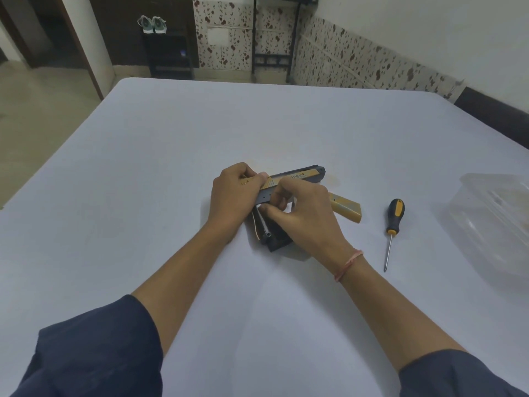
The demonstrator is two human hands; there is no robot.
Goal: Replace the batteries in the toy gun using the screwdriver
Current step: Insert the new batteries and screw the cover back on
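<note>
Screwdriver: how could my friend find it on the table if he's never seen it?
On the big white cloth-covered table, look right of the black-and-gold plastic toy gun in the middle. Just before the clear plastic container lies the black-and-orange-handled screwdriver, touched by nothing. Only it has a long thin metal shaft ending in a point.

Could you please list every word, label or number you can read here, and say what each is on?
Black-and-gold plastic toy gun: a short dark print on the gold strip of its slide, too blurred to read.
Black-and-yellow-handled screwdriver: no readable marking.
Nothing else shows text.
</note>
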